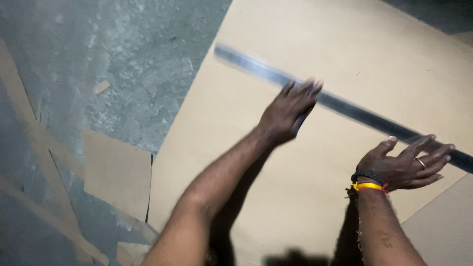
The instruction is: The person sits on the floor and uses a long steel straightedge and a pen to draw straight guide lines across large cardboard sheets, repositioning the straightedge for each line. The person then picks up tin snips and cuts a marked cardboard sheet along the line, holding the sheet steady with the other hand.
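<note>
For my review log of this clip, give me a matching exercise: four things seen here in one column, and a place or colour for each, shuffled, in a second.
1. metal ruler
2. ring
3. yellow band
4. small scrap

A. on the right wrist
B. alone on the grey floor
C. across the tan board, under both hands
D. on a finger of the right hand

Pairs: 1-C, 2-D, 3-A, 4-B

A single head-worn camera looks steeply down from above the person's own forearms, facing forward and slightly tilted, so the large tan cardboard sheet runs diagonally across the frame. It sits close, with both arms entering from the bottom edge. The grey concrete floor fills the upper left. No second view exists.
</note>
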